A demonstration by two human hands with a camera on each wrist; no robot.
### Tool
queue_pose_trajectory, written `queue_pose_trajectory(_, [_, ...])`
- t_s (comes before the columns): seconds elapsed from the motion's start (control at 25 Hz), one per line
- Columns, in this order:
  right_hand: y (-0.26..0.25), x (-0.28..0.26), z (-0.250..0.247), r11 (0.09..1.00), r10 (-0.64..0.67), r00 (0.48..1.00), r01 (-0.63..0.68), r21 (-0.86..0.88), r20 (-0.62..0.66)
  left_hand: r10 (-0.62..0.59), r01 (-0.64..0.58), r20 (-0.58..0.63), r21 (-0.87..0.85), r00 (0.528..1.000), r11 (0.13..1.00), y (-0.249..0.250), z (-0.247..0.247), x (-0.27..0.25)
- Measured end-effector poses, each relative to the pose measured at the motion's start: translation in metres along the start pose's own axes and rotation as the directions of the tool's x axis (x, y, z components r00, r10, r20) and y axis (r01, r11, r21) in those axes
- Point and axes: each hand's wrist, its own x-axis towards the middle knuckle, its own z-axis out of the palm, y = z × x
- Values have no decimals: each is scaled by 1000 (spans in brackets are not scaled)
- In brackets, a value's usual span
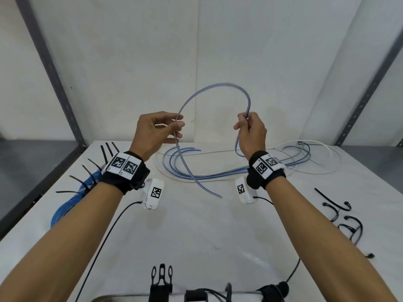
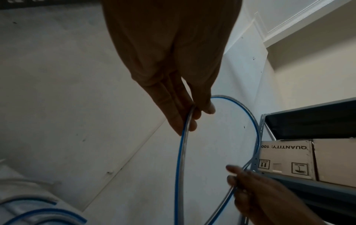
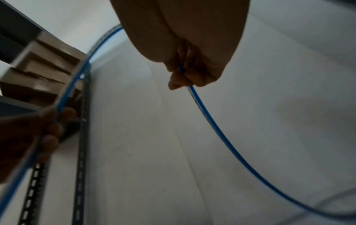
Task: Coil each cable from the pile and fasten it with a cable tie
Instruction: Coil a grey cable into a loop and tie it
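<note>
Head cam sits up high, looking forward and down over both forearms at the white worktop (image 1: 196, 225) and back wall. Each wrist cam is tucked right under its palm, close to the fingers and tilted up at the wall and side shelving. All three catch the raised blue cable (image 1: 218, 86) loop.

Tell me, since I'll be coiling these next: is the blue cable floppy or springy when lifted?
Probably springy: the blue cable holds a smooth arch between the left hand and right hand instead of sagging. Its free tail curves down to the table without kinking, so it likely resists tight coils. It looks thin and light.
</note>
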Motion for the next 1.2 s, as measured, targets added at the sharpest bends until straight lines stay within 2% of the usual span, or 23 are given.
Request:
queue_pose_trajectory(0.12, [-26, 7, 10, 996, -88, 996, 88, 17, 4, -17, 17, -29, -25, 999, 1000, -4, -6, -1])
queue_pose_trajectory(0.28, [-17, -8, 24, 982, 26, 988, 4, -191, 153, -83, 72, -137, -82, 987, 994, -16, -13, -3])
queue_pose_trajectory(0.4, [-2, -42, 31, 975, -71, 987, 98, -197, 143, -174, 127, -238, -200, 956, 972, -31, -20, -4])
queue_pose_trajectory(0.48, [8, -52, 30, 968, -77, 986, 109, -224, 146, -237, 157, -304, -265, 923, 951, -42, -25, -3])
queue_pose_trajectory(0.52, [11, -50, 29, 975, -31, 983, 69, -210, 180, -265, 167, -341, -291, 902, 942, -47, -27, 0])
queue_pose_trajectory(0.6, [8, -47, 26, 987, 162, 937, -161, -30, 309, -329, 185, -403, -354, 854, 917, -57, -28, 5])
queue_pose_trajectory(0.68, [2, -46, 26, 876, 303, 843, -430, 219, 444, -376, 193, -430, -412, 821, 890, -67, -24, 10])
queue_pose_trajectory(0.72, [1, -47, 28, 800, 322, 819, -504, 325, 476, -389, 195, -435, -427, 812, 883, -72, -22, 11])
queue_pose_trajectory(0.76, [3, -49, 31, 719, 326, 817, -541, 437, 476, -399, 201, -433, -434, 809, 878, -77, -20, 12])
queue_pose_trajectory(0.84, [8, -49, 39, 598, 335, 853, -521, 610, 400, -407, 218, -409, -436, 817, 873, -86, -14, 11])
queue_pose_trajectory(0.88, [11, -49, 43, 609, 349, 874, -486, 627, 339, -403, 226, -391, -425, 827, 876, -89, -10, 9])
queue_pose_trajectory(1.0, [20, -48, 58, 785, 321, 933, -358, 506, 161, -370, 231, -342, -385, 864, 894, -99, 1, 4])
queue_pose_trajectory(1.12, [31, -49, 72, 811, 278, 960, -252, 529, 31, -391, 201, -331, -484, 859, 852, -114, 8, 0])
queue_pose_trajectory(1.2, [38, -50, 79, 822, 263, 965, -226, 523, 5, -415, 199, -301, -551, 858, 811, -120, 10, -3])
